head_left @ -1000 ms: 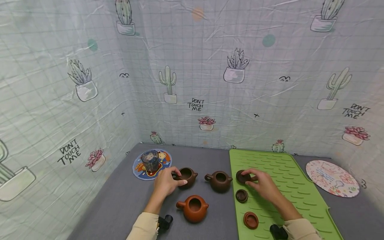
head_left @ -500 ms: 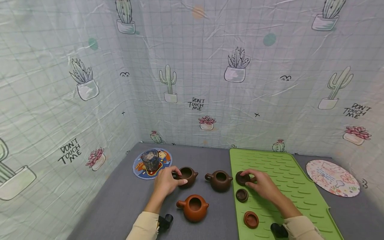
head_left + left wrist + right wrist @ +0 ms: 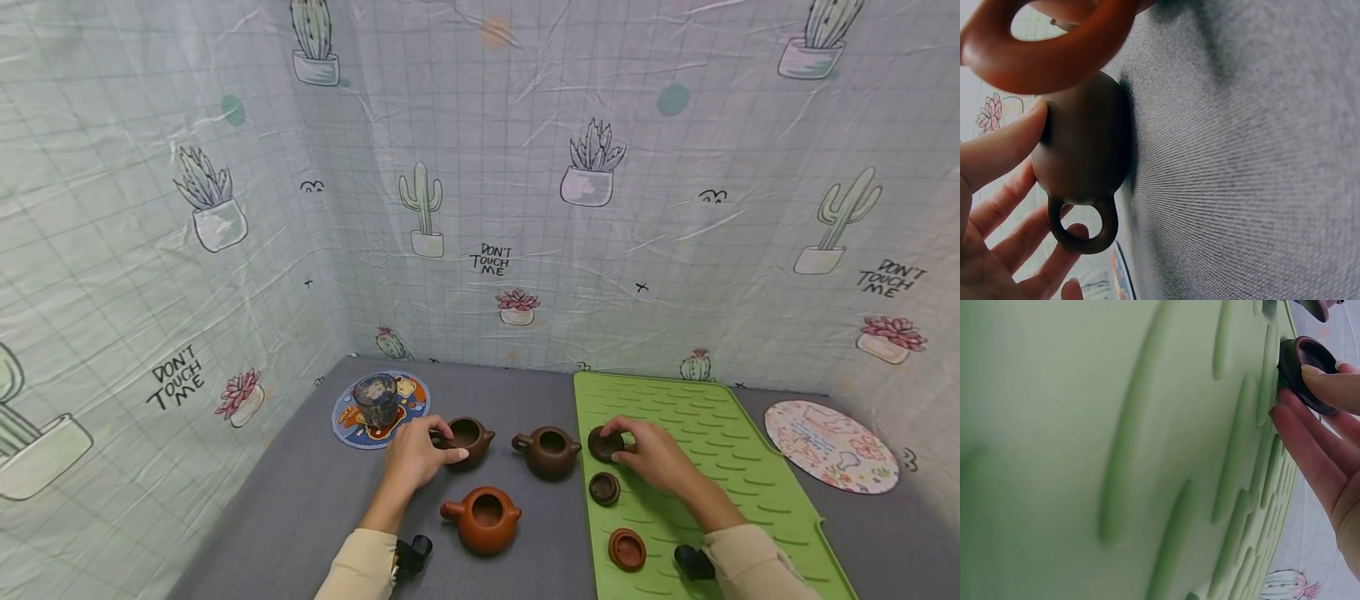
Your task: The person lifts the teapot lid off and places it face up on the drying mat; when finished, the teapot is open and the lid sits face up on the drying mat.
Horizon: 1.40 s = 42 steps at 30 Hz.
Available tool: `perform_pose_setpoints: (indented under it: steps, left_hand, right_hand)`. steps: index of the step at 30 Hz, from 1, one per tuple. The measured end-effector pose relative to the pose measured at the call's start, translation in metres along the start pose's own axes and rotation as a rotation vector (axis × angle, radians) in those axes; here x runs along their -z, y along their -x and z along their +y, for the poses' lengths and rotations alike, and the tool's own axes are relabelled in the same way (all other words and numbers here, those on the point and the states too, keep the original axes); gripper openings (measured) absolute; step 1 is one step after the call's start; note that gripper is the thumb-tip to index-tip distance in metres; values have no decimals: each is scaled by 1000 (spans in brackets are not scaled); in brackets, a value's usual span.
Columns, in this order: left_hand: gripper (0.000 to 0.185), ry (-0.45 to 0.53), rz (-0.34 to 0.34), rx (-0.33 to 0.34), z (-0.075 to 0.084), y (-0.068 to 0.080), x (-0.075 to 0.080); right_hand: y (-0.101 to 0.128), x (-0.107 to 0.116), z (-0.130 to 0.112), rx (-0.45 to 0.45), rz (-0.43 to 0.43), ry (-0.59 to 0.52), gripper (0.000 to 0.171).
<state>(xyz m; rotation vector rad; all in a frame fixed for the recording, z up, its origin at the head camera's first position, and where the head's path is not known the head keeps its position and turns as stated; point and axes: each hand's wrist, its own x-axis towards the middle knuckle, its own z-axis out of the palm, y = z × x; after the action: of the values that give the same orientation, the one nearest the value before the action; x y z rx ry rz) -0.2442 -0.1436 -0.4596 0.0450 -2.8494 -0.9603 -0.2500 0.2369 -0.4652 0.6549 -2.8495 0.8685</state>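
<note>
My left hand [image 3: 416,454] grips a dark brown teapot [image 3: 476,457] on the grey table, thumb at its rim on the near side. In the left wrist view the same teapot [image 3: 1082,150] shows its loop handle, with fingers behind it. On the green mat's left edge, my right hand [image 3: 656,457] pinches a dark round teapot lid [image 3: 602,445] between thumb and fingers. That lid [image 3: 1294,370] is tilted, its hollow side showing, in the right wrist view. A second dark teapot [image 3: 551,461] sits between the hands, lidless. Nearer is an orange-brown teapot [image 3: 487,533], also lidless.
On the ridged green mat [image 3: 697,433] lie a small dark lid [image 3: 604,489] and an orange-brown lid [image 3: 627,550]. A glass [image 3: 377,402] stands on a blue patterned coaster [image 3: 345,429] at back left. A pink patterned round mat [image 3: 832,446] lies far right.
The right hand and the lid it holds have shifted very slightly left. The left hand and the teapots have stayed in place.
</note>
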Motion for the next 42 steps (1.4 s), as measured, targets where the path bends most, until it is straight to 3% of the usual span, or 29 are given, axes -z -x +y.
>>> perform_pose_setpoints:
  steps: [8, 28, 42]
  left_hand:
    - [31, -2, -7, 0, 1, -1, -1]
    - [30, -7, -9, 2, -1, -2, 0]
    - [31, -7, -4, -4, -1, -1, -1]
  right_hand:
    - [-4, 1, -4, -14, 3, 97, 32]
    - [-5, -3, -2, -72, -21, 28, 31]
    - [-1, -6, -1, -14, 31, 70, 31]
